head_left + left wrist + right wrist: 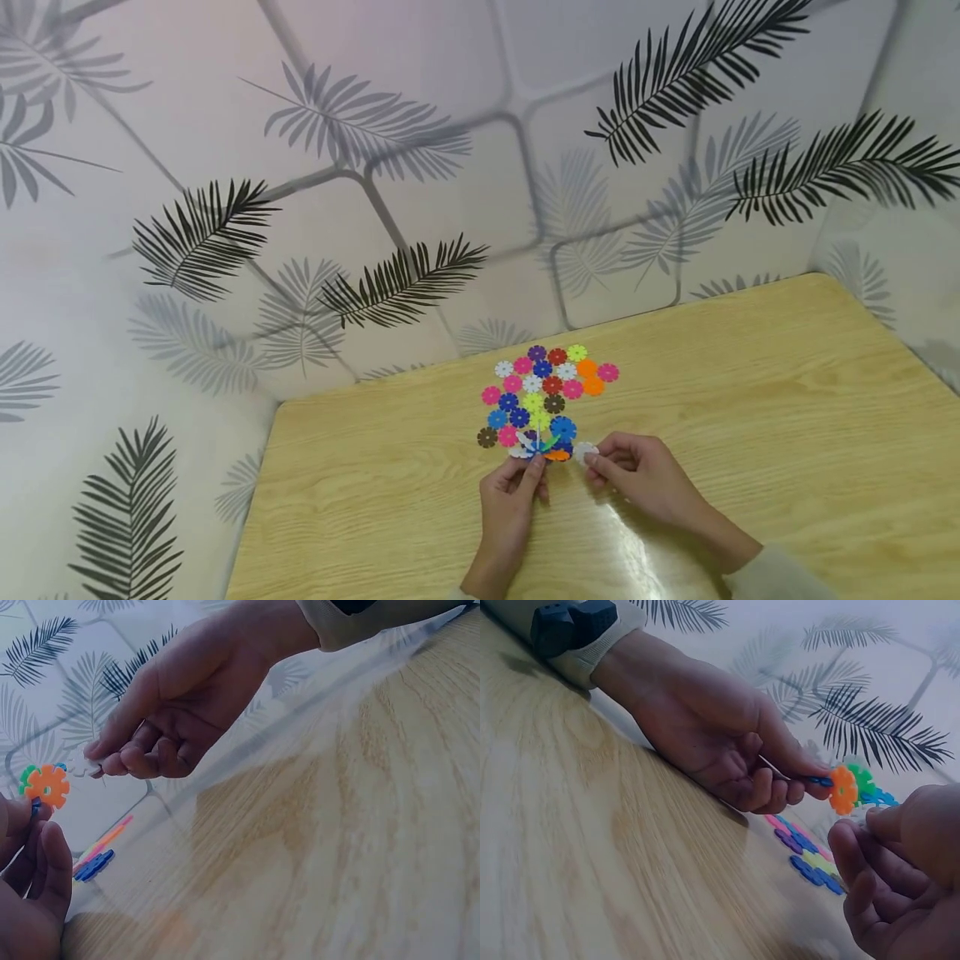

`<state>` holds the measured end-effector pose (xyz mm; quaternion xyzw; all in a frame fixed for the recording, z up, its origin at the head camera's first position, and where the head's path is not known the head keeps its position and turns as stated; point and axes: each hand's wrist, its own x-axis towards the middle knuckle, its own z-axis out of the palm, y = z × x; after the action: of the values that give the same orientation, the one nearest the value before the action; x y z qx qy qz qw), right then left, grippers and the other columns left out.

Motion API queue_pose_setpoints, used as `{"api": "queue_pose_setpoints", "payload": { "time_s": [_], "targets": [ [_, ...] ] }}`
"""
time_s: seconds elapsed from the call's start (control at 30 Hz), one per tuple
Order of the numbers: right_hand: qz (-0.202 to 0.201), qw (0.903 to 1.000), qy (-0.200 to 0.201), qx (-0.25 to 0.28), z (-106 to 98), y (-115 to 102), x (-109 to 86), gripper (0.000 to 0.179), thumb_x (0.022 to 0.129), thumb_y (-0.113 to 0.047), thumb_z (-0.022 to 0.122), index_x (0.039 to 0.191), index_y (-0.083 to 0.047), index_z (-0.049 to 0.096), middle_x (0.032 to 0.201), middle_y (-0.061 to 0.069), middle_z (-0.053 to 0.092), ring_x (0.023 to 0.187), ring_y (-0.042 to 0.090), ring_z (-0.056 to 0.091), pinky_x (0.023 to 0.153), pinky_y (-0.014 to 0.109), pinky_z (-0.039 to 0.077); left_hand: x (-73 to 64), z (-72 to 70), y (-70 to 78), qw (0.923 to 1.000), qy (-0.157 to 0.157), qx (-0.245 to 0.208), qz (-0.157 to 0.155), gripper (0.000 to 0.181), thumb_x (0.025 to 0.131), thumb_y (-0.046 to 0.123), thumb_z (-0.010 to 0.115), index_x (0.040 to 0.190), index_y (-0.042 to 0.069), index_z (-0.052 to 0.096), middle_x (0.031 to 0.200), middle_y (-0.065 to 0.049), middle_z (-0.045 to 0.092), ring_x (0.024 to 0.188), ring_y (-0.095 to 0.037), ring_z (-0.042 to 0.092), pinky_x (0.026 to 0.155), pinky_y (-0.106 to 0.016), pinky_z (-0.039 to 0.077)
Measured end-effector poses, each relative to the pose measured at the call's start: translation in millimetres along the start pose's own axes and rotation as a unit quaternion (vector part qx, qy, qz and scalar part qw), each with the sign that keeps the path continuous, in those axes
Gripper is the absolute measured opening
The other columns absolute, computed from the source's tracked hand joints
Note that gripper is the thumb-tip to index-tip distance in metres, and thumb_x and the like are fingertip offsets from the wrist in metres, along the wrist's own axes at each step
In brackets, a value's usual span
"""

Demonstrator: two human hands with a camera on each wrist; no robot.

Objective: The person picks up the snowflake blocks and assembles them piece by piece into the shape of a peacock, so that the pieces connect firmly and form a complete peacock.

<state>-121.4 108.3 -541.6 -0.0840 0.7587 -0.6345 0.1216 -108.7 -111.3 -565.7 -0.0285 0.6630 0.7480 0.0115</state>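
My left hand pinches a blue snowflake disc between thumb and fingers. Slotted around that disc are white, green and orange discs, making a small flower-like cluster. In the left wrist view the orange disc faces the camera, standing on edge. Just right of the cluster, my right hand pinches a single white snowflake disc, apart from the cluster. The right wrist view shows the green disc behind the orange one; the right fingers mostly hide the white disc there.
Beyond the hands, many loose snowflake discs in pink, blue, red, yellow, white, brown and orange lie flat in a patch. They rest on a wood-grain table. A wall with leaf patterns borders its far and left sides.
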Motion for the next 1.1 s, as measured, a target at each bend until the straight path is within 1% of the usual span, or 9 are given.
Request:
{"api": "queue_pose_setpoints", "payload": {
  "time_s": [0.17,0.4,0.5,0.63,0.73,0.8,0.9,1.0,1.1],
  "targets": [
    [-0.008,0.9995,-0.011,0.029,6.1,3.3,0.2,0.020,0.108,-0.015,0.069,0.108,0.004,0.074,0.099,0.016,0.083,0.086,0.018,0.081,0.085,0.022,0.065,-0.2,-0.1,-0.1,1.0000,-0.002,-0.003,-0.002,0.033,0.107,0.012,0.070,0.105,-0.021,0.069,0.088,-0.002,0.066,0.073,-0.005,0.061,0.067,-0.016,0.055],
    [-0.009,0.9977,0.007,0.067,14.2,6.1,-1.2,0.022,0.108,-0.013,0.068,0.109,0.009,0.073,0.097,0.022,0.081,0.085,0.020,0.081,0.084,0.026,0.067,-0.4,-0.7,-1.3,0.9999,-0.014,0.000,0.001,0.030,0.106,0.011,0.071,0.110,-0.019,0.072,0.092,-0.005,0.069,0.074,-0.006,0.061,0.070,-0.016,0.055],
    [-0.019,0.9986,0.017,0.046,17.5,6.2,-2.2,0.020,0.108,-0.012,0.069,0.105,0.006,0.075,0.093,0.019,0.081,0.080,0.017,0.079,0.079,0.027,0.067,-0.7,-1.2,-2.7,0.9996,-0.013,0.019,0.015,0.024,0.105,0.009,0.072,0.111,-0.015,0.075,0.090,-0.013,0.071,0.073,-0.005,0.061,0.068,-0.015,0.055],
    [-0.040,0.9986,0.025,-0.025,18.9,3.1,-0.7,0.019,0.108,-0.019,0.071,0.097,-0.005,0.078,0.084,0.007,0.077,0.073,0.013,0.073,0.073,0.025,0.062,-1.7,-1.6,-4.2,0.9982,-0.010,0.044,0.039,0.020,0.104,0.007,0.072,0.113,-0.010,0.077,0.088,-0.026,0.069,0.072,-0.005,0.060,0.067,-0.015,0.054],
    [-0.056,0.9963,0.004,-0.065,14.2,0.7,3.6,0.019,0.107,-0.024,0.072,0.096,-0.010,0.078,0.082,0.003,0.076,0.072,0.012,0.070,0.070,0.024,0.060,-1.5,-0.1,-3.9,0.9986,-0.004,0.037,0.038,0.021,0.106,0.009,0.070,0.111,-0.011,0.075,0.088,-0.024,0.067,0.073,-0.006,0.061,0.067,-0.016,0.054],
    [-0.072,0.9936,-0.017,-0.086,8.2,0.9,8.1,0.015,0.105,-0.025,0.076,0.103,-0.010,0.079,0.086,0.002,0.078,0.075,0.010,0.070,0.071,0.023,0.059,-1.0,1.1,-2.9,0.9996,0.001,0.023,0.020,0.024,0.109,0.010,0.066,0.111,-0.013,0.072,0.090,-0.018,0.067,0.074,-0.008,0.062,0.068,-0.017,0.055],
    [-0.103,0.9848,-0.045,-0.133,0.4,3.2,17.1,0.024,0.097,-0.021,0.084,0.118,-0.009,0.079,0.090,-0.001,0.075,0.078,0.005,0.064,0.070,0.021,0.056,0.8,1.8,0.7,0.9997,0.002,-0.015,-0.019,0.027,0.115,0.016,0.055,0.113,-0.010,0.063,0.098,-0.008,0.064,0.081,-0.010,0.062,0.072,-0.019,0.058],
    [-0.137,0.9655,-0.052,-0.215,-1.3,5.9,25.7,0.038,0.095,-0.020,0.087,0.129,-0.008,0.077,0.092,-0.005,0.065,0.079,0.002,0.053,0.069,0.020,0.048,1.4,1.9,4.0,0.9978,0.003,-0.044,-0.049,0.027,0.120,0.020,0.043,0.117,-0.002,0.057,0.103,-0.003,0.063,0.087,-0.012,0.063,0.077,-0.022,0.060],
    [-0.149,0.9434,-0.048,-0.292,3.4,4.7,32.8,0.029,0.100,-0.021,0.081,0.126,-0.008,0.078,0.092,-0.006,0.056,0.078,0.001,0.045,0.067,0.019,0.043,1.9,1.6,5.3,0.9978,-0.004,-0.045,-0.050,0.027,0.121,0.022,0.038,0.116,0.002,0.054,0.104,-0.002,0.065,0.088,-0.012,0.065,0.077,-0.023,0.060]
  ]
}}
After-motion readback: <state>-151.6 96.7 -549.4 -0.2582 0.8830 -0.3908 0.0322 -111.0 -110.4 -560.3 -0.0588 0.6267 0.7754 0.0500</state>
